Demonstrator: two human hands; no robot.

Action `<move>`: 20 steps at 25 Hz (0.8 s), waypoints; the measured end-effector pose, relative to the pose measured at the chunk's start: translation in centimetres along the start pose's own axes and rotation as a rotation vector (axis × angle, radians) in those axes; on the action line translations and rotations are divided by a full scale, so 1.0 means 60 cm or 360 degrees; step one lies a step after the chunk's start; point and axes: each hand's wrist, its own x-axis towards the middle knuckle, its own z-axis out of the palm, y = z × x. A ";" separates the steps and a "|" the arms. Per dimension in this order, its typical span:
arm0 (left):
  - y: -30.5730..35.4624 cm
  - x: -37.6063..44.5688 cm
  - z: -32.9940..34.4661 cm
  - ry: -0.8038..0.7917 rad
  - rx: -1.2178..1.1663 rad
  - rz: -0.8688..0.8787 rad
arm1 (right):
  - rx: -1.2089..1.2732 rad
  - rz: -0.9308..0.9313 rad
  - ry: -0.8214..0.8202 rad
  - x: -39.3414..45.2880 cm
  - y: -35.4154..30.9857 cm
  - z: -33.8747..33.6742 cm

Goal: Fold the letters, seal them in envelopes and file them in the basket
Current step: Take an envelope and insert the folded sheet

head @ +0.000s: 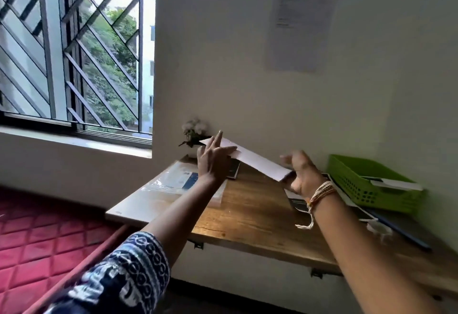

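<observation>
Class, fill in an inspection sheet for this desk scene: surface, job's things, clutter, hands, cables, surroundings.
Surface: wooden desk against the wall, mounted on brackets.
Job's things: white paper held in the air over the desk; green basket at the right with white paper inside.
Clutter: plastic-wrapped pack, dark booklets, small flower pot.
Hands: left hand with straight fingers on the paper's far end; right hand grips its near end.
Cables: nothing seen.
Surroundings: barred window, notice on the wall, red mat.

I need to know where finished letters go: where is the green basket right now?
The green basket sits at the right of the head view, on the wooden table against the wall, just right of the right hand.
</observation>
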 end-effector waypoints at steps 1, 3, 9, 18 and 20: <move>-0.005 0.001 0.016 -0.0060 -0.0024 -0.0035 | -0.0067 0.0054 -0.0032 0.011 0.018 -0.005; -0.013 0.004 0.035 -0.0199 -0.0082 -0.0057 | -0.0108 0.0041 -0.0026 0.033 0.041 -0.017; -0.010 0.000 0.085 -0.0543 -0.0006 -0.0135 | -0.0127 0.0105 -0.0052 0.100 0.095 -0.021; 0.004 -0.029 0.104 -0.1141 -0.0105 0.0116 | -0.0280 0.0113 -0.0585 0.081 0.122 0.011; 0.004 -0.025 0.096 -0.1103 -0.0220 0.0002 | -0.0580 0.0034 -0.0706 0.069 0.123 0.018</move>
